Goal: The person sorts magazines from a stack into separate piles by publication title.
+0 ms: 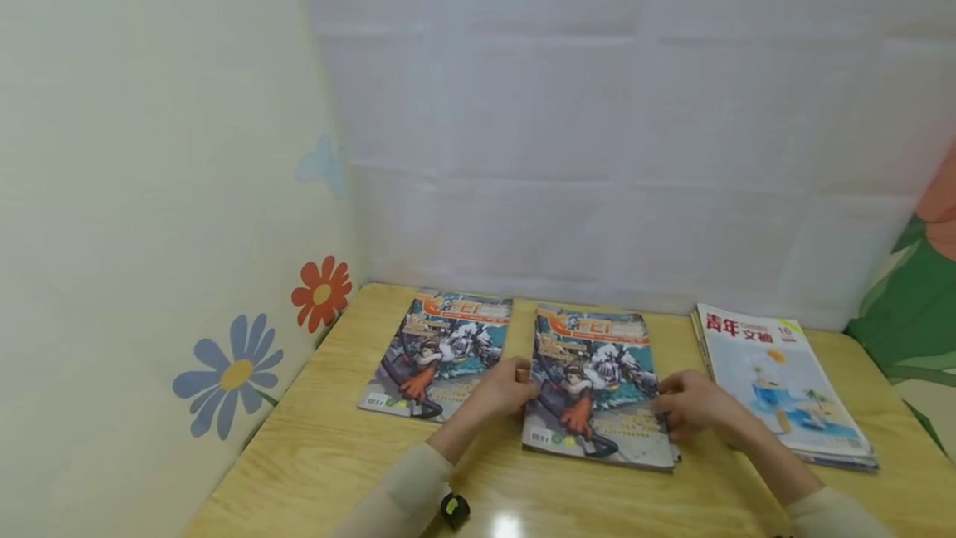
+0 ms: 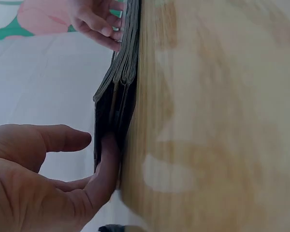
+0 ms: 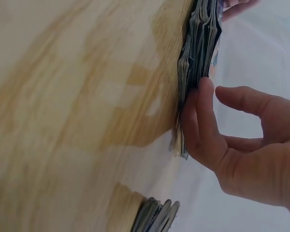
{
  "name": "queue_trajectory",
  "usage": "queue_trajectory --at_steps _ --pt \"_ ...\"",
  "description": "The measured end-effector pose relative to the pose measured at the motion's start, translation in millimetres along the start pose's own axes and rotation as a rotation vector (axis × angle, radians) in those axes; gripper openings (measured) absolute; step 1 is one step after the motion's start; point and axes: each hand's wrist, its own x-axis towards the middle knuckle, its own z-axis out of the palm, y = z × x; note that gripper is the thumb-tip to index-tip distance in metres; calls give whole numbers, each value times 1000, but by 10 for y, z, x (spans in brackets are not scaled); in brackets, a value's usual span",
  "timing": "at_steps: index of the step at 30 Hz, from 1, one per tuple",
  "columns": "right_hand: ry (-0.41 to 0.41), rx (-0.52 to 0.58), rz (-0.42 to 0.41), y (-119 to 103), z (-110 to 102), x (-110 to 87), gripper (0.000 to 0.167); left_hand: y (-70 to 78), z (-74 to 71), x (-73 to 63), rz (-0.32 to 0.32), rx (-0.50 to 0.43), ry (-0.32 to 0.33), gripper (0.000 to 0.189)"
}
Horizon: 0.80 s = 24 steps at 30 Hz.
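In the head view, a small stack of comic magazines [image 1: 590, 388] with an orange-titled cover lies in the middle of the wooden table. At its left edge, my left hand [image 1: 505, 388] touches the spines; the left wrist view shows the fingers [image 2: 106, 169] against the folded spines, the thumb held off the cover. Along the opposite side, my right hand [image 1: 693, 403] rests its fingers [image 3: 205, 116] on the page edges, its thumb also apart from the stack. The magazines' edges [image 3: 198, 48] look slightly uneven, with a lower one sticking out.
Another magazine [image 1: 441, 355] with the same cover lies to the left. On the right is a stack of white-and-blue magazines [image 1: 784, 388]. A small black object [image 1: 454, 511] sits near my left sleeve. A white cloth [image 1: 493, 106] hangs behind the wooden table [image 1: 314, 438].
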Motion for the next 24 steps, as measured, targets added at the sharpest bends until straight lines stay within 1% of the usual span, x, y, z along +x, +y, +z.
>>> queue_trajectory --at_steps 3,5,7,9,15,18,24 --pt "18 26 1 11 14 13 51 -46 24 24 -64 -160 -14 58" --pt "29 61 -11 27 25 20 49 -78 37 41 -93 -249 -21 56" --pt "36 89 -20 46 31 31 48 -100 46 55 -108 -322 -32 54" --pt "42 122 -21 65 33 42 48 -113 51 65 -102 -357 -41 51" --pt "39 146 23 68 24 47 51 -114 30 30 -93 -416 -60 48" --pt "38 169 9 67 16 28 51 -99 16 23 -102 -427 -60 49" --pt "67 223 -37 78 16 -8 48 -76 -6 31 -104 -407 -64 52"
